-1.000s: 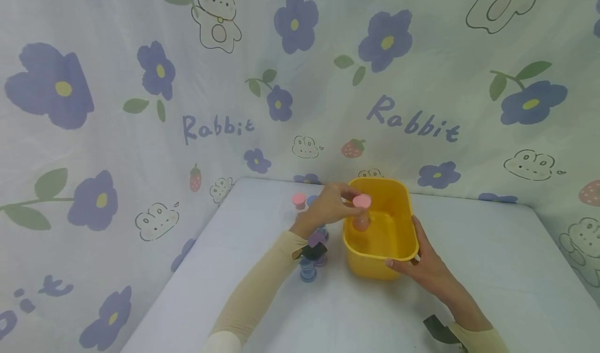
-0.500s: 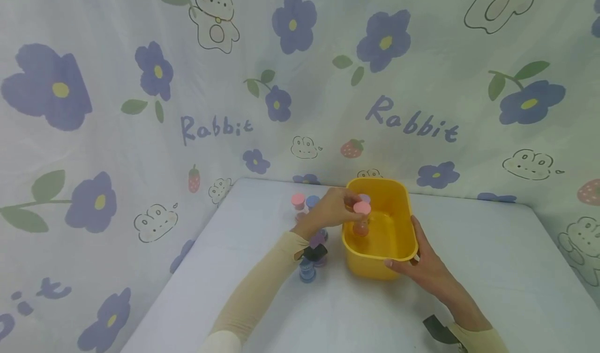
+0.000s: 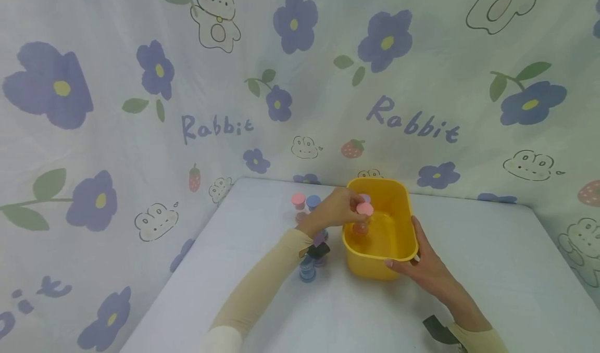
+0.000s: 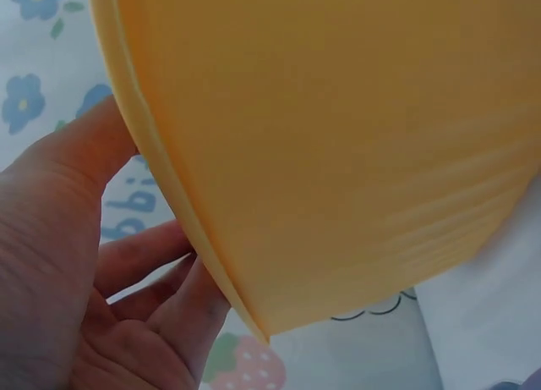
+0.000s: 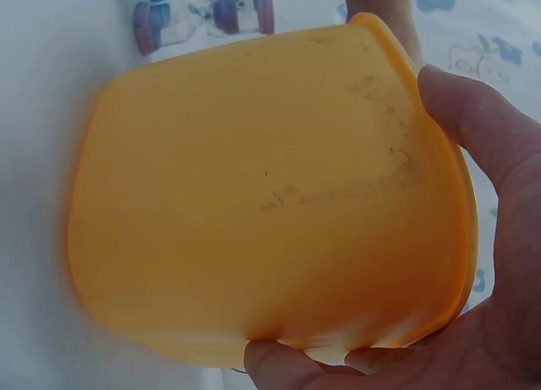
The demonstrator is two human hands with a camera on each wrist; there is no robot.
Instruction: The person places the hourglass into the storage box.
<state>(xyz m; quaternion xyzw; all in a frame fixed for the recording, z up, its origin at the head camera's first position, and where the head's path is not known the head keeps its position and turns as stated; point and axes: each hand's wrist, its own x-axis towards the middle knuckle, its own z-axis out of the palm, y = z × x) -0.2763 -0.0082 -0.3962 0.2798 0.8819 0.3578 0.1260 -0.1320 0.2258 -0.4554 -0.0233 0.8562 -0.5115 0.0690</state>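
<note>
Inside the yellow bin [image 3: 382, 269], near its left wall, my left hand [image 3: 338, 207] pinches a small container by its pink top [image 3: 364, 209]; the clear lower part shows beneath. A purple top [image 3: 364, 198] is just behind it. In the left wrist view the bin's wall [image 4: 338, 153] hides what the left hand [image 4: 59, 263] holds. My right hand [image 3: 428, 272] grips the bin's near right corner, and in the right wrist view the thumb of the right hand [image 5: 507, 297] lies on the rim of the bin [image 5: 237, 195], other fingers against its side.
Left of the bin stand several small containers, among them one with a pink top [image 3: 298, 200], one with a blue top [image 3: 313, 202] and a blue one [image 3: 307, 272] nearer. My left forearm covers some of them. A patterned cloth [image 3: 328, 82] hangs behind the white table [image 3: 492, 249].
My left hand has moved the pink-topped container slightly lower in the bin, then a little to the right. The purple top behind has come into view. My right hand has stayed on the bin.
</note>
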